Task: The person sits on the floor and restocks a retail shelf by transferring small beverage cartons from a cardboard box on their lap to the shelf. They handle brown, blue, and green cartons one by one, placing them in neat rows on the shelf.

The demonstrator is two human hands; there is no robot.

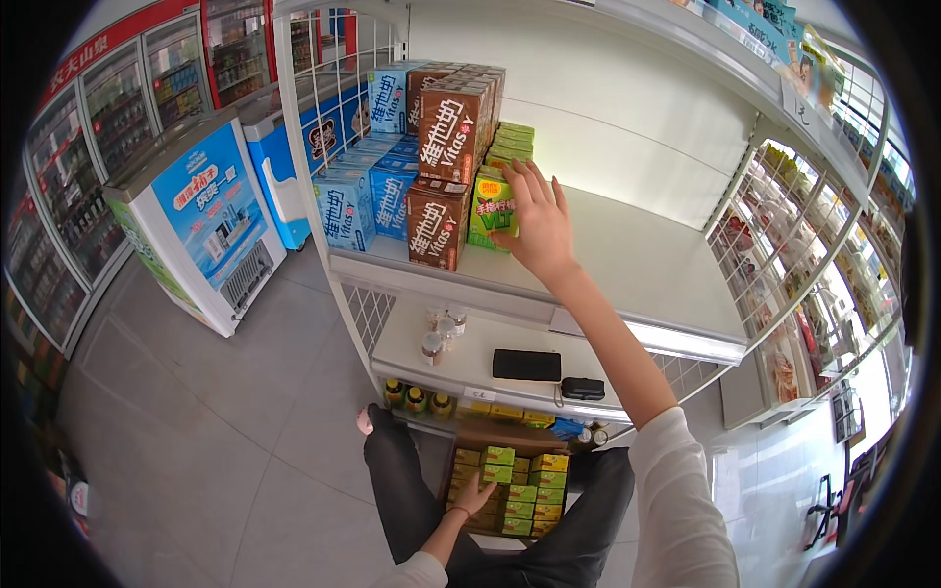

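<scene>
My right hand [542,220] is stretched out to the middle shelf, its fingers spread against the right side of a green VLT lemon tea carton pack [488,209]. The thumb lies near the pack's lower front, and more green packs [512,140] line up behind it. Low in front of me, my left hand [474,496] reaches into an open cardboard box [507,435] between my legs. Its fingers close on the near end of green drink cartons [498,473]. Several other green and yellow cartons [520,508] fill the box.
Left of the green packs stand brown Vitasoy packs [437,229] and blue Vitasoy packs [345,209]. The lower shelf [470,360] holds small jars [432,348], a black phone [526,365] and a black case [583,388]. Bottles [416,399] stand beneath. A chest freezer [220,220] is at left.
</scene>
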